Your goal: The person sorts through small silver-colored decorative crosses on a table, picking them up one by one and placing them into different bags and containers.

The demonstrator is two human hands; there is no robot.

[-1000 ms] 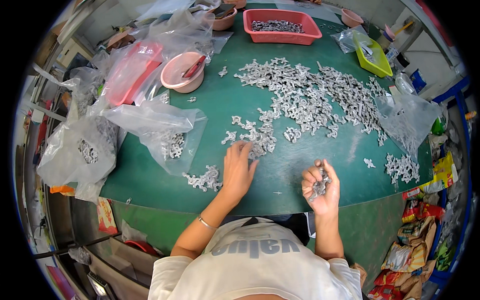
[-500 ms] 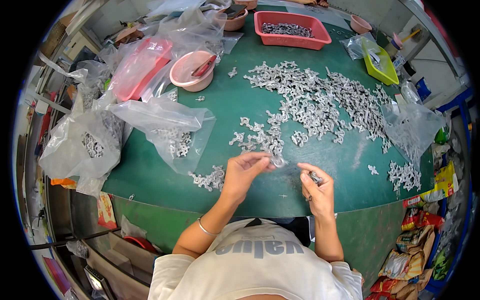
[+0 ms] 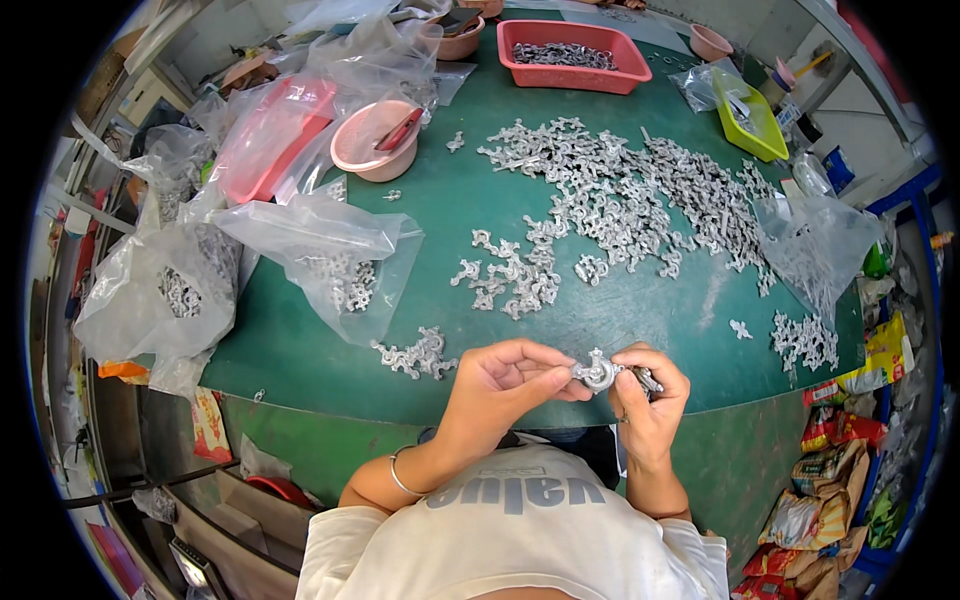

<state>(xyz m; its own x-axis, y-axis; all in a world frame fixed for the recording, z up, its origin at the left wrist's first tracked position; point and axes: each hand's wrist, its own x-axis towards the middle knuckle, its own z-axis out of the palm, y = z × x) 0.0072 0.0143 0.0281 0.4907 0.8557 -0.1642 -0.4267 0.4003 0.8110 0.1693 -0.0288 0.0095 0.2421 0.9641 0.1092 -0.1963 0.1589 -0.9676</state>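
Between my two hands, above the near edge of the green table (image 3: 560, 365), is a silvery curved metal part (image 3: 598, 372). My left hand (image 3: 515, 385) pinches its left side between thumb and fingertips. Thumb and forefinger of my right hand (image 3: 648, 395) touch its right side, and further small dark metal pieces (image 3: 648, 380) are tucked in the curled right fingers. Beyond my hands lies a small cluster of like parts (image 3: 512, 275), joining a large heap (image 3: 620, 195). Another little group (image 3: 420, 355) sits left of my left hand.
A red tray (image 3: 570, 60) of metal rings stands at the far side. A pink bowl (image 3: 375, 145) with a red-handled tool and clear plastic bags (image 3: 330, 250) occupy the left. Toward the right are a yellow-green tray (image 3: 750, 120), a clear bag (image 3: 815, 250) and more parts (image 3: 803, 342).
My left hand has drawn a metal part from the near cluster toward me and to the right. My hands, apart before, now meet at that part.
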